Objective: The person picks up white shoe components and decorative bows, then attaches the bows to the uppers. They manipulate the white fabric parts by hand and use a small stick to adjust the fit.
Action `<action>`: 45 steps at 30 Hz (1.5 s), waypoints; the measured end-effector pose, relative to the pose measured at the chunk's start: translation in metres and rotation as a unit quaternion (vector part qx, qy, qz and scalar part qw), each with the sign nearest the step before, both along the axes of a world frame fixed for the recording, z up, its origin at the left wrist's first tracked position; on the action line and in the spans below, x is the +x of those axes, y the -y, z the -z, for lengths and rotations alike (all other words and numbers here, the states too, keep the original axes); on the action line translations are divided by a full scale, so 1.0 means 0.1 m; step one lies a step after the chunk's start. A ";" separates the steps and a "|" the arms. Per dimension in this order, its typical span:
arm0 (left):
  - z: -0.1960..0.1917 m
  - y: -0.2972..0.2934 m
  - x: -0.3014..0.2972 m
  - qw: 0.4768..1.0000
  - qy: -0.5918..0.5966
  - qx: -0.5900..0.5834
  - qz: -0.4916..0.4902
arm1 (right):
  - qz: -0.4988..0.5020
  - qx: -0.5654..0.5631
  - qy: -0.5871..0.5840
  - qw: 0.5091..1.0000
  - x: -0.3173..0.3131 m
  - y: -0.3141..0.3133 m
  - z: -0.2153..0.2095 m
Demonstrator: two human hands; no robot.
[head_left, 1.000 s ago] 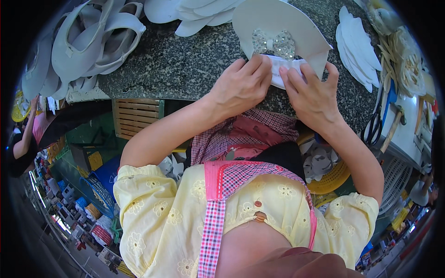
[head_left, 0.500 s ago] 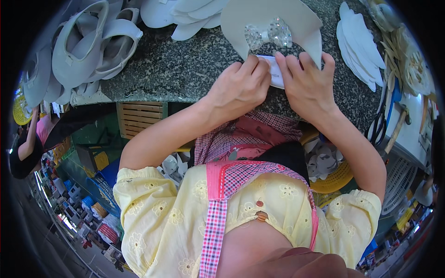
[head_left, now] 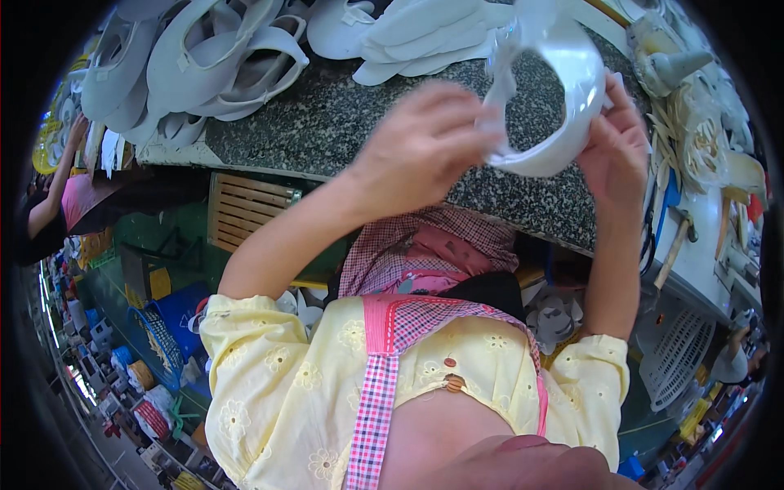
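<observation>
A white shoe upper [head_left: 543,159] is raised above the speckled dark stone worktop [head_left: 318,114], its shiny inner side and round opening toward me. My right hand [head_left: 616,143] grips it by the right edge, thumb on the near side. Against its lower left edge is my left hand [head_left: 429,143], smeared by motion. Whether those fingers pinch the edge or only touch it cannot be made out. Along the upper's left edge a sparkling part is partly visible.
More shoe uppers [head_left: 192,61] are heaped at the far left, beside a fanned stack of flat white pieces [head_left: 420,37]. Bundled strips [head_left: 702,139] and a wooden-handled hammer [head_left: 676,249] lie at right. Another person's arm [head_left: 61,175] shows far left.
The upper was lying on the worktop, bow side up, with both hands at its near edge. Now it is lifted and turned over; my right hand has risen with it, and my left hand is blurred.
</observation>
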State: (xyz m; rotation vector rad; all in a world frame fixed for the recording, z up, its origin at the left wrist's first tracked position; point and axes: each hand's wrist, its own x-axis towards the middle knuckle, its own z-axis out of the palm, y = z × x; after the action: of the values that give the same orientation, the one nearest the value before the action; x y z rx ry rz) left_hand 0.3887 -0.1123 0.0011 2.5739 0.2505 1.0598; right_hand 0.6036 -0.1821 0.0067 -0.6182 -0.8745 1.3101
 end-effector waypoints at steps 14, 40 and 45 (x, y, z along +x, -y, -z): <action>0.28 0.05 0.11 0.985 -0.161 -0.067 0.011 | 0.084 0.344 0.762 0.542 -0.26 0.14 0.53; 0.66 0.11 -0.19 0.949 -0.309 0.067 0.006 | 0.036 0.244 0.819 0.518 -0.44 0.26 0.54; 0.65 0.01 -0.38 0.933 -0.351 -0.014 0.077 | 0.046 0.236 0.784 0.573 -0.28 0.30 0.66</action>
State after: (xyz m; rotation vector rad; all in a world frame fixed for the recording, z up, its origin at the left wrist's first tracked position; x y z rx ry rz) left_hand 0.3503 -0.1136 -0.0644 2.7884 0.2213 0.0456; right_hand 0.5757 -0.2123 -0.0593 -1.3431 -2.4622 -0.0110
